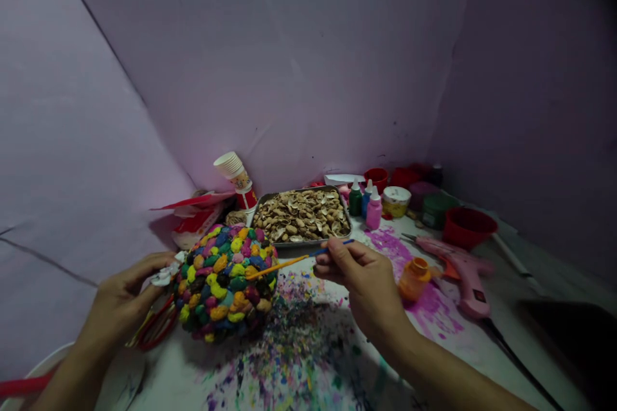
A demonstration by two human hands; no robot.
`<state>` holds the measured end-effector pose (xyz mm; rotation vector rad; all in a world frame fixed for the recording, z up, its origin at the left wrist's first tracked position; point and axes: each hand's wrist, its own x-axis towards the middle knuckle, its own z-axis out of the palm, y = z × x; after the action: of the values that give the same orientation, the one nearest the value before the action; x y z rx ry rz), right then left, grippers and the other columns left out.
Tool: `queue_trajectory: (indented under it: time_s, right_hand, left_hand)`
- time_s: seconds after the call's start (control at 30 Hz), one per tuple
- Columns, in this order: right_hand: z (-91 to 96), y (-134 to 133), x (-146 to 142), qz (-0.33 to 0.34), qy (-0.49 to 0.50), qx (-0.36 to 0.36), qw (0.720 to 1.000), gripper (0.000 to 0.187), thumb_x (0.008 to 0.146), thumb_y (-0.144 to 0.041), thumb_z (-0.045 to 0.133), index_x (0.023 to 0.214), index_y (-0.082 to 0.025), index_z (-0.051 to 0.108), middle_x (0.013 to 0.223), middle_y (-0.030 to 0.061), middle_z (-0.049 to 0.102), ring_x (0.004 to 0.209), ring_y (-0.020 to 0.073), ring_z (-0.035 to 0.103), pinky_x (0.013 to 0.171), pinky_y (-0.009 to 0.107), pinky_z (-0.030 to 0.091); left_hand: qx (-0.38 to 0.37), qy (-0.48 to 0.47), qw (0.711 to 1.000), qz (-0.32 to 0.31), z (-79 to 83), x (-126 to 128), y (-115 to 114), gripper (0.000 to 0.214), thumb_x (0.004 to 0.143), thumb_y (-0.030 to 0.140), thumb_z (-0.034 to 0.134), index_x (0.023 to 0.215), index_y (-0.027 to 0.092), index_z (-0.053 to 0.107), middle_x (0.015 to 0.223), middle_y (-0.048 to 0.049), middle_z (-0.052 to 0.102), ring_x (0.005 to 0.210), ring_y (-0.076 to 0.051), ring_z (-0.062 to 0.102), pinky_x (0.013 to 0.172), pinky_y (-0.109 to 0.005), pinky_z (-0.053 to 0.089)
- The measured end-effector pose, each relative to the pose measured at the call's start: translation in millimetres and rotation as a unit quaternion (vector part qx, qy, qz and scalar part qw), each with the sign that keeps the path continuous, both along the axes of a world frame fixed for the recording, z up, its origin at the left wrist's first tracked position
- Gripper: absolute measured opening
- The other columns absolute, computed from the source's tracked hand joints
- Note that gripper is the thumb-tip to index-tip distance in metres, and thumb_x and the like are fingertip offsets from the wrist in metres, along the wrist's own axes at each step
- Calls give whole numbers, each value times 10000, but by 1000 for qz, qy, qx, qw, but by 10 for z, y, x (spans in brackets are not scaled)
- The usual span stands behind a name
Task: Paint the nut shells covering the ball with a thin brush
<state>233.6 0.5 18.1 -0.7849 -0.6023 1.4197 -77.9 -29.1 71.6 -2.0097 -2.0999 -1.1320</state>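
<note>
A round ball (224, 286) covered in peanut shells painted yellow, green, orange, pink and blue is held tilted above the paint-spattered table. My left hand (128, 289) grips it by a crumpled white piece (166, 273) at its left end. Between the thumb and fingers of my right hand (357, 273) is a thin paintbrush (284, 264), its tip touching an orange shell on the ball's right side. An open bottle of orange paint (413, 281) stands to the right of that hand. Some shell at the brush tip looks unpainted or brownish.
A metal tray (308, 244) of peanut shells lies behind, near stacked paper cups (234, 170). Paint bottles (373, 209) and a red cup (468, 228) stand at the back right. A pink glue gun (470, 279) with a cord lies right; red-handled scissors (157, 327) lie left.
</note>
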Motion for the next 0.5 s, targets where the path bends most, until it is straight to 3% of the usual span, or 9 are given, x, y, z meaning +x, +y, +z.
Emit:
queue_trajectory:
  time_s: [0.13,0.5]
  right_hand:
    - [-88,59,-63,41,66,-88,993,471,393,-446,940,587,-111,671,518,17,676,435,101,634,453,184,558]
    - [-239,104,-64,28,69,-79,994,451,422,-407,945,581,-126,631,509,16,675,415,113,635,429,192,547]
  left_hand:
    - [-17,-93,995,18,-25,-23,-1,354,509,535,703,681,228,740,837,-68,787,867,-282,722,854,-337,554]
    - [-10,-79,997,18,-12,-16,-6,288,524,471,668,675,232,727,798,-54,788,831,-274,726,837,-354,565]
